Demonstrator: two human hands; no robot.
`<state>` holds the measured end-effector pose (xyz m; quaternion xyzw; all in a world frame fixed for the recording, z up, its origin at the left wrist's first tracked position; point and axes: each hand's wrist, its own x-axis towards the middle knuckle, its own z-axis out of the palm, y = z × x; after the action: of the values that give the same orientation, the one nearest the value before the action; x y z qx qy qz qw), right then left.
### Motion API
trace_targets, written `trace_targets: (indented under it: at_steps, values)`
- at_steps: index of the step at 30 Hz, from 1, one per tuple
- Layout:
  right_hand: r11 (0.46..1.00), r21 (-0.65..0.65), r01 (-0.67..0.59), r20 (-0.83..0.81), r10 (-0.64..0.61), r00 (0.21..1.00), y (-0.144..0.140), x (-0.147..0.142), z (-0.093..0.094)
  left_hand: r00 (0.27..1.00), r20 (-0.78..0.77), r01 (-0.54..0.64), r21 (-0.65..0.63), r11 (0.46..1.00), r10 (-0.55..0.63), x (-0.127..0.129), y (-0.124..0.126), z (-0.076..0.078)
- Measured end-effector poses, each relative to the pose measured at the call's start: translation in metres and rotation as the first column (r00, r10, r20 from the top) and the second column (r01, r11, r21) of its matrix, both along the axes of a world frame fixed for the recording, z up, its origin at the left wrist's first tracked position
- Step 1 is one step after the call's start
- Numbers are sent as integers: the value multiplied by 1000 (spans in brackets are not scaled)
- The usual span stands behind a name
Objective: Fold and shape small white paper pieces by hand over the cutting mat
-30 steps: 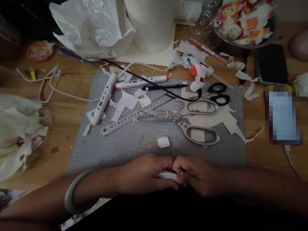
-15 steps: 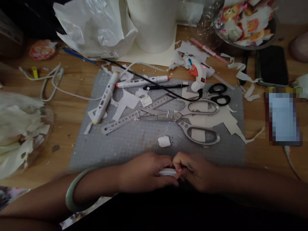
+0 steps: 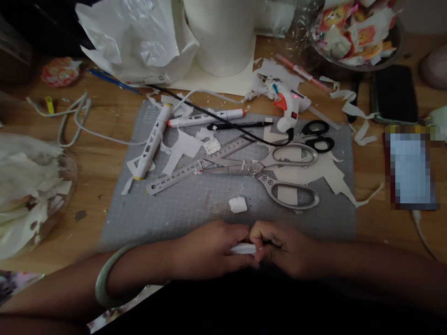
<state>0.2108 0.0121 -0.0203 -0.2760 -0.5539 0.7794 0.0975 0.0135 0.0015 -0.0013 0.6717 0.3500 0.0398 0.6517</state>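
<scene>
Both hands meet at the near edge of the grey cutting mat (image 3: 167, 214). My left hand (image 3: 209, 249) is closed around a smooth white piece (image 3: 243, 249), whose kind I cannot make out. My right hand (image 3: 284, 249) pinches the right end of that same piece, thumb and fingers pressed together. Most of the piece is hidden by the fingers. Just beyond the hands lies a small white scallop-edged piece (image 3: 238, 204). Farther off, large grey-handled scissors (image 3: 260, 170) rest with blades apart over a steel ruler (image 3: 174, 179).
A glue gun (image 3: 289, 109) with a lit red light stands behind the scissors, its black cord crossing the mat. White markers (image 3: 153, 142) and paper scraps (image 3: 188, 144) lie about. A plastic bag of scraps (image 3: 31, 190) is at left, a bowl of wrappers (image 3: 356, 37) at back right.
The hands stay nearly in place; the right fingers shift very slightly on the white piece. Nothing else on the table has moved.
</scene>
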Motion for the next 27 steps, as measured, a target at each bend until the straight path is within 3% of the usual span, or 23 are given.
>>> trace_targets:
  at_steps: [3,5,8,13,15,18,20,23,27]
  values:
    - [962,-266,64,-150,-107,983,4,-1,-3,1000,15,-23,-32,999,23,0,1,1]
    - [929,-357,101,-166,-169,972,6,-3,-4,1000,15,-25,-43,999,25,-1,1,1]
    - [942,-326,85,-60,-110,992,6,-4,-3,1000,23,-9,-48,999,10,-1,1,1]
    - [995,-70,69,-44,-72,996,0,-2,-3,999,40,-13,-47,999,15,-1,1,1]
    - [992,-94,89,-100,-99,990,0,0,-5,998,55,-8,-56,998,11,0,2,2]
    - [955,-259,146,-181,-196,964,4,-1,-7,999,31,-21,-37,999,23,0,2,2]
    - [940,-298,168,-156,-221,963,7,-2,-5,999,25,-23,-31,999,24,-1,2,2]
    - [953,-267,140,-57,-160,985,7,-3,-1,999,28,-23,-34,999,24,-1,2,1]
    - [993,-99,69,-4,-69,998,4,-3,2,1000,16,-19,-22,1000,19,0,2,1]
